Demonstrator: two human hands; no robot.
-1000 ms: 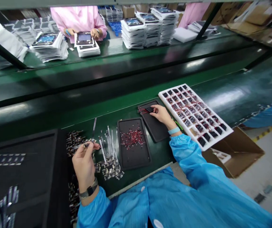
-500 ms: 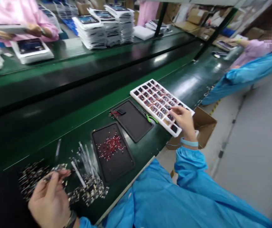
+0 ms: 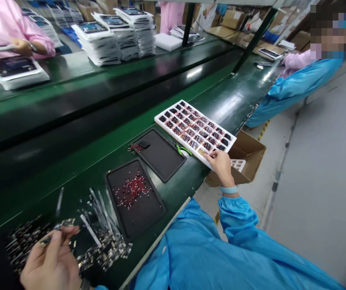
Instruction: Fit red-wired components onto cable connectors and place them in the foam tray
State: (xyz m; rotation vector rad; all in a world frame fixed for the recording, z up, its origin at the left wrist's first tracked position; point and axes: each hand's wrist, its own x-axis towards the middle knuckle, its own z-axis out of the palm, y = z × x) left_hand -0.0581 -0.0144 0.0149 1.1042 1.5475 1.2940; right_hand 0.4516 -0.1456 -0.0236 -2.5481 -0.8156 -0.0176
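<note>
My right hand (image 3: 221,163) reaches to the near edge of a white compartment tray (image 3: 195,131) filled with small dark parts with red wires; its fingers are bent down onto the tray's front cells, and what they hold, if anything, is hidden. My left hand (image 3: 50,262) is at the bottom left, fingers pinched on a thin metal strip above a heap of small strips and parts (image 3: 100,237). Between the hands lie two black mats: the nearer mat (image 3: 135,199) carries a pile of red-wired bits, the farther mat (image 3: 161,155) has one small dark part at its corner.
Green-handled cutters (image 3: 182,150) lie between the far mat and the tray. An open cardboard box (image 3: 245,157) sits below the bench edge. A green conveyor runs across. A person in pink (image 3: 13,28) handles stacked trays opposite; a person in blue (image 3: 296,86) works at right.
My right hand left the far black mat and moved right to the white tray, then slid to its near edge. The view swung right. My left hand kept its pinch on the strip.
</note>
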